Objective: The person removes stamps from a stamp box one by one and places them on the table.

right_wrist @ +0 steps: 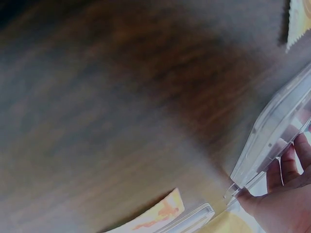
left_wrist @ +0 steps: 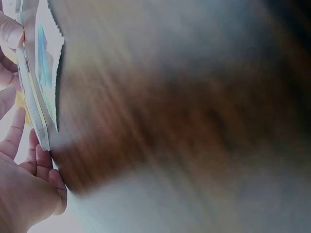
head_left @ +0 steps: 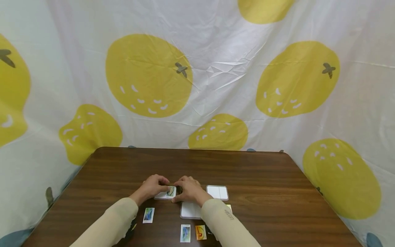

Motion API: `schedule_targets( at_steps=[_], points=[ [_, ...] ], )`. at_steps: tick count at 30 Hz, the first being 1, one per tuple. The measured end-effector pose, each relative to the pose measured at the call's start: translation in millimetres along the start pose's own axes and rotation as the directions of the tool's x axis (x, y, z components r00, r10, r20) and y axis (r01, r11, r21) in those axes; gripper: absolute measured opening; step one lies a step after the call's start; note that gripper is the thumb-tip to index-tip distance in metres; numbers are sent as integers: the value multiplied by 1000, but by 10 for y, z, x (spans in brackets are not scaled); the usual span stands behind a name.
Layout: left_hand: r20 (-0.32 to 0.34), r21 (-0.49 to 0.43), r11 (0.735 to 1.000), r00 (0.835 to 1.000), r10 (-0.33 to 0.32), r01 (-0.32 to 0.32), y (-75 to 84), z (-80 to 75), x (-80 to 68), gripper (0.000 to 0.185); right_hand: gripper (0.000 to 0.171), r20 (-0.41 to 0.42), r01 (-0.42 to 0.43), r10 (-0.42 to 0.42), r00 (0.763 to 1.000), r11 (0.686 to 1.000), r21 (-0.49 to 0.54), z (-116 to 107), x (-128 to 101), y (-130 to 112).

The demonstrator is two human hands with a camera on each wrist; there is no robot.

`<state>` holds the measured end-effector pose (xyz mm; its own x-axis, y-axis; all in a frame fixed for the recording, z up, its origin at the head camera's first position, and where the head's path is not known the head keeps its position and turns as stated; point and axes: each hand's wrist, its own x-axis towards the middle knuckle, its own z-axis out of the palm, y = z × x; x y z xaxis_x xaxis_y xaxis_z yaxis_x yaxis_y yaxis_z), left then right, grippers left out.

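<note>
A flat clear case (head_left: 160, 196) lies on the table between both hands, with a picture stamp (head_left: 171, 192) at its right part. My left hand (head_left: 153, 185) reaches over the case's back left, its thumb tip at the stamp; I cannot tell whether it pinches it. In the left wrist view, my left fingers (left_wrist: 43, 165) are at the end of a clear case (left_wrist: 31, 92). My right hand (head_left: 189, 189) holds the right end, thumb at the front corner and forefinger at the back. In the right wrist view, a larger clear case (right_wrist: 272, 131) stands beside the right hand (right_wrist: 286, 201).
A white-lined case (head_left: 190, 210) lies below the right hand; another two-part case (head_left: 217, 192) is farther right. Nearer me are a blue stamp (head_left: 148, 215), a second blue stamp (head_left: 185, 233) and an orange stamp (head_left: 201, 232). A lemon-print curtain (head_left: 216, 85) hangs behind the table (head_left: 262, 178).
</note>
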<state>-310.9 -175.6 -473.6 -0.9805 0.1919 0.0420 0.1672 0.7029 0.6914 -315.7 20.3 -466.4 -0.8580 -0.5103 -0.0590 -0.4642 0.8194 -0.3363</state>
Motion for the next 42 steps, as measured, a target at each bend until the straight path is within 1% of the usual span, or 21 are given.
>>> schedule_targets(
  at_steps=[8, 12, 23, 27, 40, 42],
  points=[
    [0, 71, 997, 1000, 20, -20, 0, 14, -4, 20, 61, -10, 7, -7, 1000, 1000, 0, 5, -10, -10],
    [-1, 86, 996, 1000, 22, -22, 10, 13, -10, 20, 61, -13, 6, -6, 1000, 1000, -1, 4, -11, -18],
    [-14, 94, 995, 1000, 27, -26, -6, 22, -10, 15, 61, -4, -1, 1, 1000, 1000, -3, 12, -8, -15],
    [-15, 82, 997, 1000, 14, -13, -9, 18, -10, 14, 60, -8, 0, 0, 1000, 1000, -3, 11, -9, -17],
    [-41, 59, 998, 999, 16, -14, -2, -3, -12, 11, 60, -17, 12, -13, 1000, 1000, -17, -3, -19, -9],
    [-40, 50, 999, 999, 6, -4, 1, -4, -14, 11, 60, -18, 15, -15, 1000, 1000, -18, -1, -20, -9]
  ],
)
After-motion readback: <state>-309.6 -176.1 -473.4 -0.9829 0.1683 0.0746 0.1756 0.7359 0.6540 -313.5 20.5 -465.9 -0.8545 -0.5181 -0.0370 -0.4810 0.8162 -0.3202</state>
